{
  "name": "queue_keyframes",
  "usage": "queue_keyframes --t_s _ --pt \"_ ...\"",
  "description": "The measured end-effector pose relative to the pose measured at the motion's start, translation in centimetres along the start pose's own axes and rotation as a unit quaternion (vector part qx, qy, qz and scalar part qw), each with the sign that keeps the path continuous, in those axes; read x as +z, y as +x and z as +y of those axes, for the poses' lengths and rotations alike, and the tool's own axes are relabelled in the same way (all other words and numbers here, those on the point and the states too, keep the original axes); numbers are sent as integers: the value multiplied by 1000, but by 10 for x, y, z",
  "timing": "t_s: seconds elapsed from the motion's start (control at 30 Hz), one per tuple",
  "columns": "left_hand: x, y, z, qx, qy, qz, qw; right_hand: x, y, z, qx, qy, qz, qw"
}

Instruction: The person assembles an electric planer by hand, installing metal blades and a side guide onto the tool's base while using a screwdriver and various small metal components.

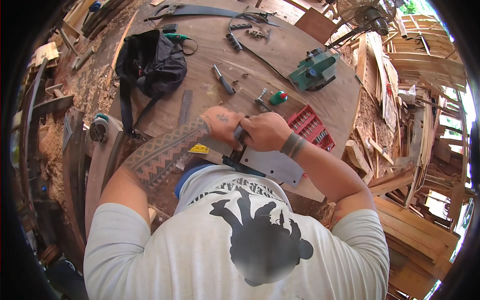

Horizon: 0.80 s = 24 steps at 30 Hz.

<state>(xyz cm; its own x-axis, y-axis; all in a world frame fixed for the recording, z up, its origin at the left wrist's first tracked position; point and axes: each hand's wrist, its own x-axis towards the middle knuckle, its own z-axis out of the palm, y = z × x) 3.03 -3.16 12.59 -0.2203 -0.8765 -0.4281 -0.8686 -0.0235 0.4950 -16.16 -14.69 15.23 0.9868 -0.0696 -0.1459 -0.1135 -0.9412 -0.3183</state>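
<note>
Both my hands are close together over the near middle of the workbench. My left hand (223, 129) is closed around a dark grey part (239, 134) whose kind I cannot make out. My right hand (268, 131) grips the same part from the other side, its fingers curled. Below them, by my waist, lies a flat grey metal plate (272, 164) with screw holes and a dark green edge. Just right of my right hand is an open red case (310, 125) of sockets. A ratchet (261, 101) and a green bottle (278, 98) with a red cap stand beyond.
The wooden bench (210, 47) also bears a black bag (152, 65), a steel ruler (185, 106), a dark-handled tool (223, 80), a green power tool (315, 70) with a cord and a handsaw (210, 11). A yellow packet (199, 149) lies under my left forearm. Lumber and shavings surround the bench.
</note>
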Motion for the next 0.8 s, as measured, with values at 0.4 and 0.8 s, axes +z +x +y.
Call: queue_keyframes --t_s 0.4,0.8 --pt "5 4 -6 5 -8 -1 1000 4 5 3 -3 1 -20 1000" --pt "1 1 -5 0 -3 -15 1000 -10 16 6 -41 -36 -98 994"
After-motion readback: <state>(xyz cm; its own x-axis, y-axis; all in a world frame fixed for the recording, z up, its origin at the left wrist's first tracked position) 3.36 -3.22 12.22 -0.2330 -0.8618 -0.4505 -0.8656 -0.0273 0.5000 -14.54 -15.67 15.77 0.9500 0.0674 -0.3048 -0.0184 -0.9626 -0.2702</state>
